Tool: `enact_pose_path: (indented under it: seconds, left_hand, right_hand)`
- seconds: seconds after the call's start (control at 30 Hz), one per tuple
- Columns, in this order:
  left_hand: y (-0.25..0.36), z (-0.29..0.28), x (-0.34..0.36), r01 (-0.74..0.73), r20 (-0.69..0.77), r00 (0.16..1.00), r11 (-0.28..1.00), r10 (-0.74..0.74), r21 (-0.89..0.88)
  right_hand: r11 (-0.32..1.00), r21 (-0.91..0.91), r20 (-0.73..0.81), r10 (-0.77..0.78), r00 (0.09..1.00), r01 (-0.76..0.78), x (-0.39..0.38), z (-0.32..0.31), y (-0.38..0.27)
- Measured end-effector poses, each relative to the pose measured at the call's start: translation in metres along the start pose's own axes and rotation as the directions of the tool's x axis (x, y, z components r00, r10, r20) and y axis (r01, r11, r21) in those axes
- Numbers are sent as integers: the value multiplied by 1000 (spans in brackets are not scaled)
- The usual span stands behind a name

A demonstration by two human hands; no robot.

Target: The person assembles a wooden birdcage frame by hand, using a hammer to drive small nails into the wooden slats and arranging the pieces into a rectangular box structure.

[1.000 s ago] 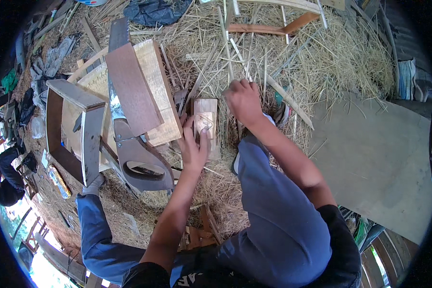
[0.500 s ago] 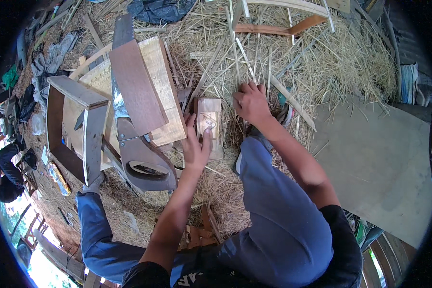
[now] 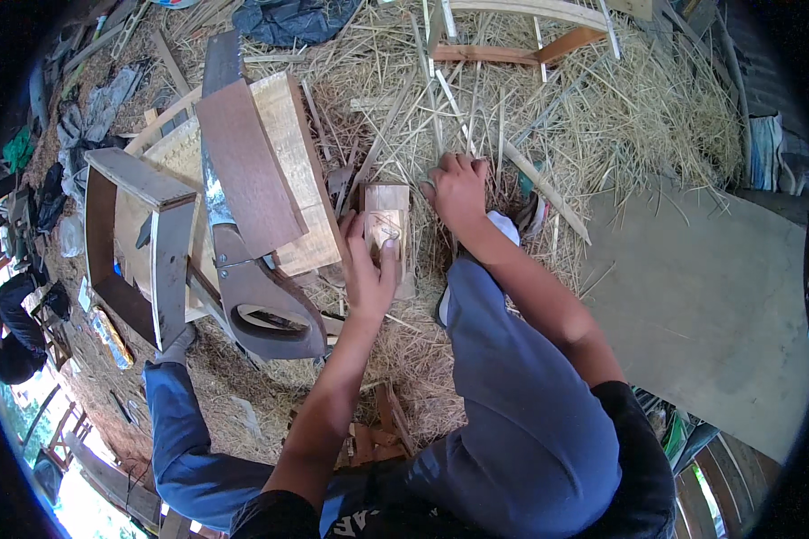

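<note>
My left hand (image 3: 369,278) is closed around a small wooden block (image 3: 386,195), with its thumb on a paler wood piece (image 3: 387,226) that lies on top and bears dark marks. My right hand (image 3: 458,193) is a little to the right of the block, apart from it. Its fingers are curled, and what they hold, if anything, is hidden. Left of my left hand, a handsaw (image 3: 265,316) lies on a pale wooden board (image 3: 290,135). A reddish-brown board (image 3: 250,171) rests across the saw's blade.
A wooden frame (image 3: 173,260) stands at the left beside the saw. Straw (image 3: 656,117) and wood strips cover the ground. A curved wooden frame (image 3: 485,54) lies at the far side, a black plastic bag (image 3: 297,20) left of it. A flat grey panel (image 3: 701,314) lies at right.
My right hand has shifted slightly left, nearer to the block, and a white patch now shows beside its wrist. The left hand keeps its grip on the block.
</note>
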State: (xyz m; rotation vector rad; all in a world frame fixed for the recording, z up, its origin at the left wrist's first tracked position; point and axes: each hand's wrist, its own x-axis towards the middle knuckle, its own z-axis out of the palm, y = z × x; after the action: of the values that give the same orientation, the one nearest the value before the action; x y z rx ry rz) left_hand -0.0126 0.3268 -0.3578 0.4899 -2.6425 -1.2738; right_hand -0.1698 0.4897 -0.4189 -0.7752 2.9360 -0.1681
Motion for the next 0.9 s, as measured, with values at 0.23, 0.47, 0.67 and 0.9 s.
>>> enact_pose_path:
  seconds: [0.23, 0.47, 0.67, 0.9]
  left_hand:
    - [-3, 4, -2, 15, 3, 1000, 1000, -15, -24]
    - [2, 1, 1, 36, 35, 999, 999, -34, -40]
    - [2, 4, 2, 60, 52, 997, 998, -58, -22]
    - [10, 1, 11, -8, 17, 1000, 999, 9, -48]
  right_hand:
    - [983, 166, 6, 75, 997, -75, 0, 10, 0]
    - [963, 265, 10, 53, 999, -54, -5, 10, 5]
    - [951, 309, -51, 1, 999, 15, -9, 17, 19]
    - [864, 501, -97, 2, 995, 47, -12, -2, 24]
